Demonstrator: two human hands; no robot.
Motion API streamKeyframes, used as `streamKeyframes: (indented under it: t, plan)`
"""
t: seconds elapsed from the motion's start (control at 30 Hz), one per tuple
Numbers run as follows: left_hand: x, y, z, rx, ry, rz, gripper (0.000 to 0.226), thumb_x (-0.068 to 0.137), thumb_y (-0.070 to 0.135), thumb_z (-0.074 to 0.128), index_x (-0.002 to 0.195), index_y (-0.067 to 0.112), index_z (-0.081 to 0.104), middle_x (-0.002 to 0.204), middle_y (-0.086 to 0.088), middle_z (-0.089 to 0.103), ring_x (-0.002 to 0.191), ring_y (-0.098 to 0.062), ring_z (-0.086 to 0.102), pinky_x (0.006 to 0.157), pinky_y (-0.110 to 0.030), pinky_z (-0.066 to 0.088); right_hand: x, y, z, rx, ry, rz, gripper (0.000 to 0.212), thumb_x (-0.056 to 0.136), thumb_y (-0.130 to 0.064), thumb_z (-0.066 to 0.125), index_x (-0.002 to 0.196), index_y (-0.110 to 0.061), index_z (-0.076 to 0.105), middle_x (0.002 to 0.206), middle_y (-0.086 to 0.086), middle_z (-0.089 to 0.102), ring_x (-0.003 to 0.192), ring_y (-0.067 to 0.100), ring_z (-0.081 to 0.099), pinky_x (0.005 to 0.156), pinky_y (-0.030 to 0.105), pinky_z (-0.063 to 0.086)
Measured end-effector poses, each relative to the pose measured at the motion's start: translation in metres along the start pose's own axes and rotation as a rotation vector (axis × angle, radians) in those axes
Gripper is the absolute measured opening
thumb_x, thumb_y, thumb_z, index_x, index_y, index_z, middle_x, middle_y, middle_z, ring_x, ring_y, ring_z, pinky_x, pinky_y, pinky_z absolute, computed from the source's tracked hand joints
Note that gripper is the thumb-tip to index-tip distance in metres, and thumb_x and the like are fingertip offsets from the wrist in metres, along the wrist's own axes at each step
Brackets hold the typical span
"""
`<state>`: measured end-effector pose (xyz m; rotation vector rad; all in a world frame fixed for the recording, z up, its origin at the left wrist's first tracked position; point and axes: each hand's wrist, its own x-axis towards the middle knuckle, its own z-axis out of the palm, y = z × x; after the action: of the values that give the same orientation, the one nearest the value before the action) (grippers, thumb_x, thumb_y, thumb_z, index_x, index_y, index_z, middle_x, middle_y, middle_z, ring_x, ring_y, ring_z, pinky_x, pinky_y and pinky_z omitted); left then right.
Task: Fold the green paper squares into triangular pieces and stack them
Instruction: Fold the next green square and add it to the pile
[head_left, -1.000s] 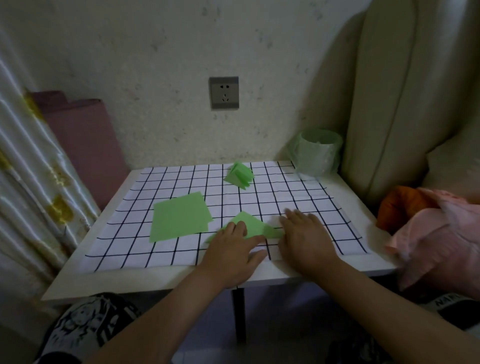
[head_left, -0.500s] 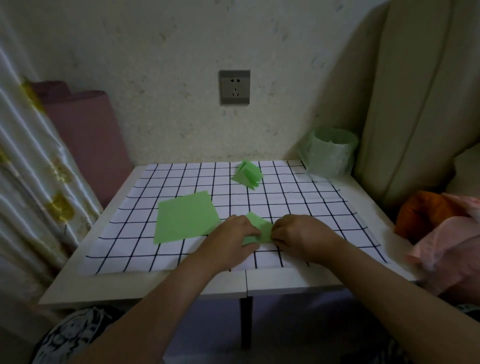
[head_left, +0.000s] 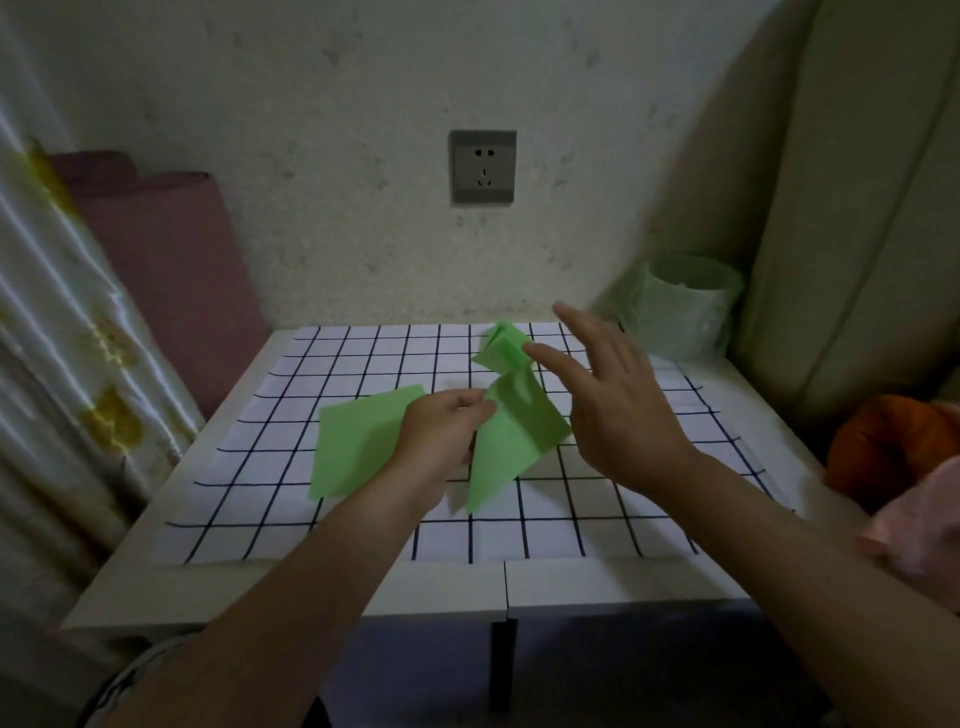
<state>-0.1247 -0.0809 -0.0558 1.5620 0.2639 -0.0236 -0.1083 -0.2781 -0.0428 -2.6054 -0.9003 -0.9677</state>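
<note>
My left hand (head_left: 441, 431) pinches the upper corner of a folded green paper piece (head_left: 511, 441), which hangs lifted above the checked mat (head_left: 597, 499). My right hand (head_left: 613, 395) hovers to its right with fingers spread, holding nothing. A flat stack of green paper squares (head_left: 358, 441) lies on the mat to the left, partly hidden by my left hand. A small pile of folded green triangular pieces (head_left: 501, 345) stands near the mat's far edge, just beyond my right fingertips.
The mat covers a small white table (head_left: 311, 592). A bin lined with a green bag (head_left: 685, 306) stands at the table's back right corner. A cushion rises on the right, a curtain hangs on the left, and orange and pink cloth lies at the right edge.
Both hands were pressing the paper flat on the mat. My left hand has now lifted the folded piece, and my right hand has let go and risen with spread fingers.
</note>
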Motion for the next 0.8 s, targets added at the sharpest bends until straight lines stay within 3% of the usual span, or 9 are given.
streamKeyframes:
  t: [0.07, 0.13, 0.27, 0.33, 0.4, 0.53, 0.67, 0.8]
  plan:
    - [0.002, 0.002, -0.005, -0.180, -0.076, -0.114, 0.015, 0.095, 0.012, 0.060, 0.108, 0.009, 0.069, 0.098, -0.009, 0.076, 0.086, -0.022, 0.074, 0.070, -0.030, 0.059, 0.000, -0.002, 0.006, 0.036, -0.042, -0.034, 0.099, 0.062, 0.016, 0.059, 0.149, -0.024, 0.036, 0.161, 0.014, 0.020, 0.146, 0.032, 0.023, 0.113, 0.045, 0.025]
    - [0.004, 0.006, -0.007, -0.305, -0.122, -0.179, 0.019, 0.099, 0.008, 0.053, 0.113, 0.004, 0.065, 0.101, -0.012, 0.074, 0.081, -0.020, 0.073, 0.062, -0.027, 0.059, -0.002, -0.003, 0.014, 0.046, -0.117, -0.059, 0.097, 0.064, 0.014, 0.063, 0.149, -0.026, 0.038, 0.162, 0.013, 0.016, 0.147, 0.032, 0.020, 0.115, 0.042, 0.020]
    - [0.010, 0.005, -0.009, -0.327, -0.183, -0.196, 0.020, 0.100, 0.006, 0.050, 0.115, 0.003, 0.062, 0.096, -0.010, 0.074, 0.074, -0.016, 0.074, 0.059, -0.025, 0.058, -0.009, 0.004, 0.026, 0.089, -0.162, -0.109, 0.049, 0.072, -0.019, 0.081, 0.117, -0.026, 0.065, 0.154, 0.011, 0.038, 0.138, 0.032, 0.038, 0.109, 0.048, 0.030]
    - [0.013, 0.002, -0.010, -0.271, -0.211, -0.182, 0.020, 0.100, 0.006, 0.052, 0.117, 0.003, 0.062, 0.103, -0.013, 0.074, 0.081, -0.019, 0.074, 0.062, -0.027, 0.059, -0.011, 0.006, 0.029, 0.136, -0.100, -0.108, 0.025, 0.080, -0.034, 0.076, 0.103, -0.029, 0.072, 0.140, 0.006, 0.055, 0.127, 0.028, 0.050, 0.105, 0.048, 0.034]
    - [0.017, 0.000, -0.011, -0.242, -0.227, -0.151, 0.022, 0.099, 0.005, 0.052, 0.119, 0.005, 0.061, 0.109, -0.015, 0.073, 0.087, -0.022, 0.074, 0.066, -0.028, 0.060, -0.011, 0.006, 0.031, 0.181, -0.052, -0.086, 0.018, 0.086, -0.042, 0.067, 0.096, -0.029, 0.074, 0.131, 0.000, 0.062, 0.121, 0.023, 0.054, 0.103, 0.044, 0.035]
    - [0.024, -0.003, -0.013, -0.213, -0.218, -0.093, 0.032, 0.094, -0.004, 0.057, 0.125, 0.004, 0.061, 0.111, -0.014, 0.073, 0.095, -0.025, 0.073, 0.074, -0.027, 0.059, -0.005, 0.004, 0.033, 0.308, -0.064, 0.119, 0.025, 0.089, -0.047, 0.059, 0.092, -0.028, 0.075, 0.130, -0.004, 0.062, 0.120, 0.017, 0.054, 0.100, 0.040, 0.037]
    - [0.021, 0.001, -0.012, -0.155, -0.307, -0.080, 0.032, 0.091, -0.001, 0.061, 0.123, 0.004, 0.062, 0.109, -0.012, 0.074, 0.100, -0.026, 0.072, 0.083, -0.028, 0.059, 0.003, 0.000, 0.029, 0.590, -0.183, 0.414, 0.011, 0.088, -0.038, 0.068, 0.084, -0.029, 0.074, 0.128, -0.012, 0.061, 0.113, 0.003, 0.057, 0.094, 0.027, 0.046]
    - [0.014, 0.005, -0.012, -0.089, -0.423, -0.066, 0.030, 0.095, 0.003, 0.057, 0.124, 0.010, 0.062, 0.110, -0.011, 0.074, 0.102, -0.025, 0.071, 0.086, -0.030, 0.057, 0.009, -0.007, 0.025, 0.828, -0.222, 0.674, 0.011, 0.089, -0.030, 0.071, 0.084, -0.021, 0.075, 0.090, 0.003, 0.073, 0.074, 0.011, 0.066, 0.071, 0.034, 0.056]
